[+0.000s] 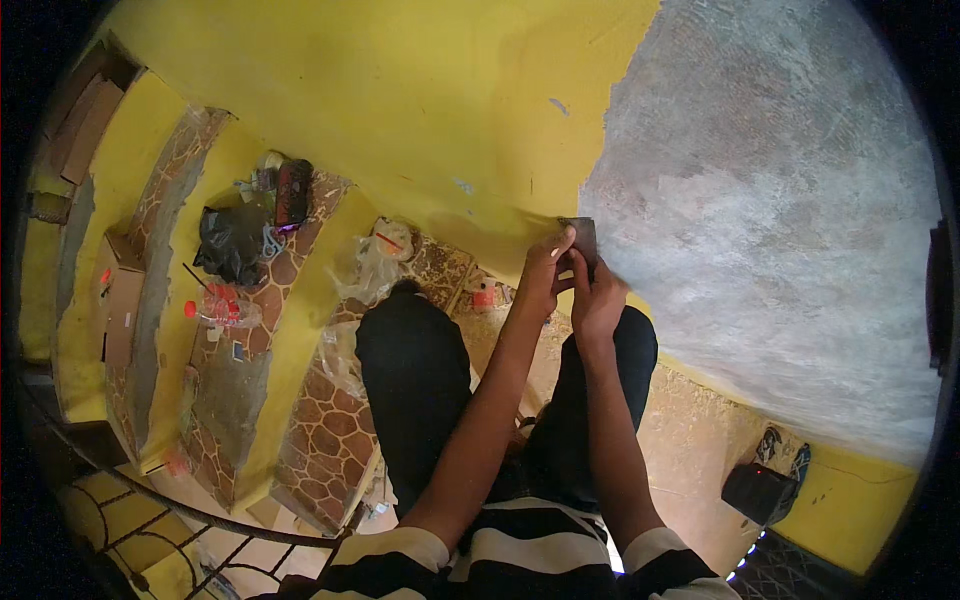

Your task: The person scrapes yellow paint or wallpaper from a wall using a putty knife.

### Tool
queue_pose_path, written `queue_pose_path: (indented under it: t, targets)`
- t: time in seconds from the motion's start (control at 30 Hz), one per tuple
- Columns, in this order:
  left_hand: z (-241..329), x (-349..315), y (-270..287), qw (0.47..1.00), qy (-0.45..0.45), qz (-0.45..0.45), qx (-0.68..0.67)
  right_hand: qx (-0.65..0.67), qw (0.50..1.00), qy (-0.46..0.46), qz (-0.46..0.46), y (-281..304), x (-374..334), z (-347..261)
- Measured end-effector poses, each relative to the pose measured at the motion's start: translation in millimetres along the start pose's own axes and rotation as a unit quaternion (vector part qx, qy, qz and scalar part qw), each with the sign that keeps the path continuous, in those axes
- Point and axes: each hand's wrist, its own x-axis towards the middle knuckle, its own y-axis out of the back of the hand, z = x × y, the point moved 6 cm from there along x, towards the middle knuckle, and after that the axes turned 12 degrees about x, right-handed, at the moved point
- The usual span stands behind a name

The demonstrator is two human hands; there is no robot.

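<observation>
A small, dark, flat rectangular piece is held up against the wall, right where yellow paint meets a bare grey patch. My left hand grips it from its left side, thumb pressed on its face. Just below and to the right, my right hand has its fingers closed on the lower part of the same piece. The fingers hide its bottom edge, and whether it is a blade or an abrasive sheet cannot be made out.
Steps with stone-patterned treads rise on the left. On them lie a black plastic bag, a clear bottle with a red cap, a cardboard box and a clear bag. A black box stands lower right; a metal railing curves lower left.
</observation>
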Motion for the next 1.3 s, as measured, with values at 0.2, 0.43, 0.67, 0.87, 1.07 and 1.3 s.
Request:
queue_pose_path:
  t: [0.2,0.43,0.67,0.87,1.07,1.3]
  targets:
    - [-20,3,1,1.0,0.025,0.002,0.005,-0.013,0.998,-0.043,-0.034,0,-11,25]
    - [-31,9,2,0.999,0.025,0.006,0.03,0.035,0.999,-0.036,-0.006,-7,-22,54]
    - [-21,3,-6,0.999,0.031,-0.005,-0.041,-0.07,0.996,-0.039,-0.041,7,-7,19]
    - [-22,3,-3,0.999,0.021,0.015,-0.021,-0.063,0.996,-0.045,-0.043,9,-8,13]
    - [-31,4,5,0.999,0.017,0.027,0.011,0.005,1.0,-0.004,0.002,-1,-21,35]
    - [-28,-2,5,0.997,0.048,0.057,-0.022,-0.048,0.997,-0.048,-0.034,7,-17,11]
